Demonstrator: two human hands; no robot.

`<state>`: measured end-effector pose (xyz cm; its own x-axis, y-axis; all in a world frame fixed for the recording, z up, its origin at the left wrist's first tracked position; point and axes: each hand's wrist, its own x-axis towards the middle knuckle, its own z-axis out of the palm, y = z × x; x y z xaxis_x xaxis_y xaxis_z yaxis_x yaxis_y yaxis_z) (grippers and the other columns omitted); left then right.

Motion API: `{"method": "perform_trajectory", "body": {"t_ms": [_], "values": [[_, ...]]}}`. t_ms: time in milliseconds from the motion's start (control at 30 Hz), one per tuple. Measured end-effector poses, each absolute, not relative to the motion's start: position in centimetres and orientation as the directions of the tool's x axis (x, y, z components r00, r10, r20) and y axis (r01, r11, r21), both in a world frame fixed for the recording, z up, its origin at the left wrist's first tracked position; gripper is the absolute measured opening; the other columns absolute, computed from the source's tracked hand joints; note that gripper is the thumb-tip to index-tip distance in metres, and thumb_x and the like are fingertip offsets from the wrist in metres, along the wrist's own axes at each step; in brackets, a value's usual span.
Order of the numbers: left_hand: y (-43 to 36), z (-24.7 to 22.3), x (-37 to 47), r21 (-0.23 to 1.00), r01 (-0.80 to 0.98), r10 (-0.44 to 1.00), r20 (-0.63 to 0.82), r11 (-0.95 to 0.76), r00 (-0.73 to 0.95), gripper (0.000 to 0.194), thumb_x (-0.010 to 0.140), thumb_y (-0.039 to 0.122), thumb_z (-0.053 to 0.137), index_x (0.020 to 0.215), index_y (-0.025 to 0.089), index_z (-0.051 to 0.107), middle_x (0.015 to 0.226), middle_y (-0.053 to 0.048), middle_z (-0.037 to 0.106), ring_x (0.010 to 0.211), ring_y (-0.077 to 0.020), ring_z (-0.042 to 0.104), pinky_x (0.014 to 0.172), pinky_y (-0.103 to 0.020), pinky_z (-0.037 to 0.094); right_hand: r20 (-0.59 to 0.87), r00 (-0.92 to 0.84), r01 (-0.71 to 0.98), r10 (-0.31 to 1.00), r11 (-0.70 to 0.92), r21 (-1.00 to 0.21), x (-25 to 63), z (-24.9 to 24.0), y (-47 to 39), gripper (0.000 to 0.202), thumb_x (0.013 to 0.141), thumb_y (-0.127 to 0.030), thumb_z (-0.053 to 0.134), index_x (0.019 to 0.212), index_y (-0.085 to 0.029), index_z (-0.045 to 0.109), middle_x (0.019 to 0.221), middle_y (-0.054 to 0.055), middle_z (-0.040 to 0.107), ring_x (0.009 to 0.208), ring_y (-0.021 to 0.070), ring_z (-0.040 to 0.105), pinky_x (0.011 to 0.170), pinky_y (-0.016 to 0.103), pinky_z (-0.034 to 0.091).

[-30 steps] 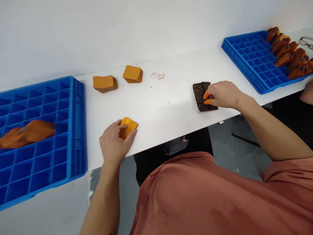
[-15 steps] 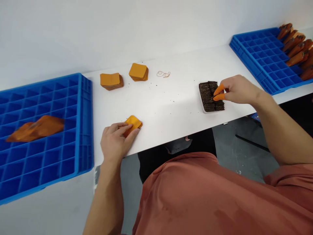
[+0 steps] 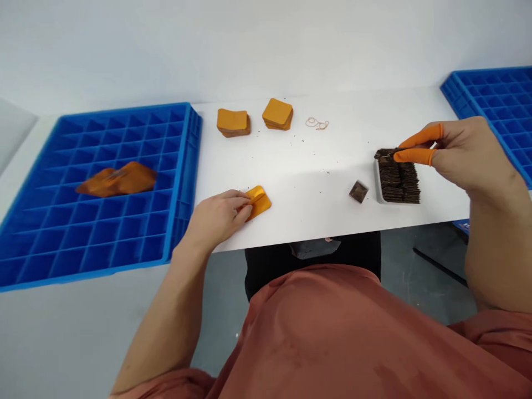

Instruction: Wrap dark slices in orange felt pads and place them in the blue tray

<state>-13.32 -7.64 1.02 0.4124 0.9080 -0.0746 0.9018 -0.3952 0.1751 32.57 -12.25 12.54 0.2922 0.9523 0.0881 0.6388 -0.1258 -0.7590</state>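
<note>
My left hand [image 3: 222, 216] rests at the table's front edge, its fingers pinched on a small orange pouch [image 3: 261, 203]. My right hand [image 3: 457, 152], with orange covers on thumb and forefinger, is closed at the back of a white box [image 3: 378, 185]. Rows of thin dark brown squares [image 3: 401, 180] fill that box. The fingertips touch dark pieces at its back edge; exactly what they grip is too small to tell. A single brown square [image 3: 358, 192] lies on the table just left of the box.
Two stacks of orange pouches, one [image 3: 233, 122] left of the other [image 3: 277, 113], stand at the back beside thin loops of string [image 3: 317, 123]. On the left, a blue divided crate [image 3: 193, 144] holds an orange-brown bundle [image 3: 120, 180]. Another blue crate [image 3: 461, 97] is at the right.
The view has shifted left. My right hand has moved from the middle of the box to its back edge. A single brown square now lies beside the box.
</note>
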Motion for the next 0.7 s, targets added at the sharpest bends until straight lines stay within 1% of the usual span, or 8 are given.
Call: {"method": "perform_trajectory", "body": {"t_ms": [167, 267, 367, 467, 533, 567, 600, 700], "values": [[-8.5, 0.8, -12.9, 0.089, 0.923, 0.924, -0.035, -0.376, 0.38, 0.049, 0.109, 0.041, 0.045, 0.118, 0.022, 0.09, 0.142, -0.009, 0.083, 0.123, -0.0334, 0.081, 0.096, -0.045, 0.063, 0.041, 0.417, 0.661, 0.908, -0.273, -0.699, 32.1, 12.5, -11.3, 0.017, 0.075, -0.005, 0.096, 0.082, -0.019, 0.091, 0.07, 0.001, 0.072, 0.069, 0.0136, 0.059, 0.07, 0.038, 0.044], [-8.7, 0.6, -12.9, 0.055, 0.935, 0.936, -0.02, -0.35, 0.351, 0.047, 0.111, 0.039, 0.045, 0.113, 0.024, 0.09, 0.139, -0.009, 0.084, 0.116, -0.0325, 0.081, 0.084, -0.042, 0.061, 0.063, 0.392, 0.655, 0.918, -0.23, -0.72, 33.6, 11.9, -12.4, 0.017, 0.074, -0.011, 0.098, 0.086, -0.022, 0.092, 0.076, 0.003, 0.077, 0.071, 0.0147, 0.06, 0.07, 0.038, 0.045], [-8.5, 0.2, -13.0, 0.057, 0.939, 0.941, 0.014, -0.339, 0.339, 0.046, 0.111, 0.041, 0.047, 0.107, 0.024, 0.089, 0.131, -0.009, 0.085, 0.11, -0.0309, 0.082, 0.078, -0.04, 0.056, 0.217, 0.372, 0.739, 0.902, -0.147, -0.658, 35.9, 10.4, -14.0, 0.016, 0.076, -0.02, 0.098, 0.09, -0.024, 0.093, 0.085, 0.004, 0.081, 0.07, 0.0155, 0.058, 0.068, 0.038, 0.042], [-8.6, -0.5, -13.0, 0.102, 0.932, 0.937, 0.071, -0.348, 0.342, 0.044, 0.111, 0.043, 0.049, 0.105, 0.023, 0.088, 0.123, -0.011, 0.085, 0.108, -0.03, 0.08, 0.08, -0.04, 0.056, 0.414, 0.315, 0.869, 0.854, -0.084, -0.488, 37.7, 8.0, -15.3, 0.011, 0.081, -0.026, 0.094, 0.092, -0.023, 0.092, 0.083, 0.006, 0.079, 0.069, 0.0165, 0.057, 0.069, 0.039, 0.042], [-8.8, -1.0, -13.1, 0.131, 0.929, 0.936, 0.123, -0.345, 0.33, 0.045, 0.111, 0.046, 0.05, 0.106, 0.022, 0.088, 0.122, -0.011, 0.086, 0.108, -0.0297, 0.08, 0.082, -0.04, 0.056, 0.441, 0.28, 0.897, 0.853, -0.069, -0.436, 38.0, 6.3, -16.1, 0.009, 0.081, -0.025, 0.092, 0.089, -0.023, 0.091, 0.079, 0.005, 0.077, 0.067, 0.0168, 0.058, 0.071, 0.04, 0.043], [-8.9, -1.2, -13.1, 0.142, 0.928, 0.935, 0.149, -0.343, 0.323, 0.045, 0.111, 0.047, 0.05, 0.107, 0.021, 0.087, 0.122, -0.011, 0.086, 0.108, -0.0294, 0.081, 0.081, -0.039, 0.056, 0.429, 0.296, 0.882, 0.853, -0.072, -0.465, 38.0, 5.6, -16.5, 0.008, 0.08, -0.026, 0.091, 0.087, -0.024, 0.09, 0.08, 0.005, 0.077, 0.068, 0.0172, 0.058, 0.072, 0.04, 0.044], [-9.0, -1.3, -13.1, 0.152, 0.928, 0.933, 0.176, -0.34, 0.313, 0.046, 0.11, 0.048, 0.05, 0.106, 0.021, 0.087, 0.122, -0.01, 0.087, 0.108, -0.0291, 0.081, 0.081, -0.039, 0.056, 0.407, 0.341, 0.84, 0.848, -0.081, -0.536, 37.8, 5.0, -16.8, 0.008, 0.079, -0.028, 0.091, 0.086, -0.025, 0.089, 0.082, 0.004, 0.078, 0.07, 0.0176, 0.06, 0.073, 0.039, 0.046], [-9.3, -1.3, -13.0, 0.182, 0.926, 0.931, 0.225, -0.33, 0.287, 0.049, 0.11, 0.051, 0.048, 0.105, 0.02, 0.086, 0.12, -0.01, 0.088, 0.108, -0.0284, 0.082, 0.081, -0.038, 0.057, 0.236, 0.543, 0.547, 0.806, -0.125, -0.828, 37.4, 4.2, -17.3, 0.018, 0.077, -0.038, 0.092, 0.086, -0.026, 0.084, 0.085, 0.002, 0.077, 0.071, 0.0175, 0.061, 0.07, 0.036, 0.05]]}}
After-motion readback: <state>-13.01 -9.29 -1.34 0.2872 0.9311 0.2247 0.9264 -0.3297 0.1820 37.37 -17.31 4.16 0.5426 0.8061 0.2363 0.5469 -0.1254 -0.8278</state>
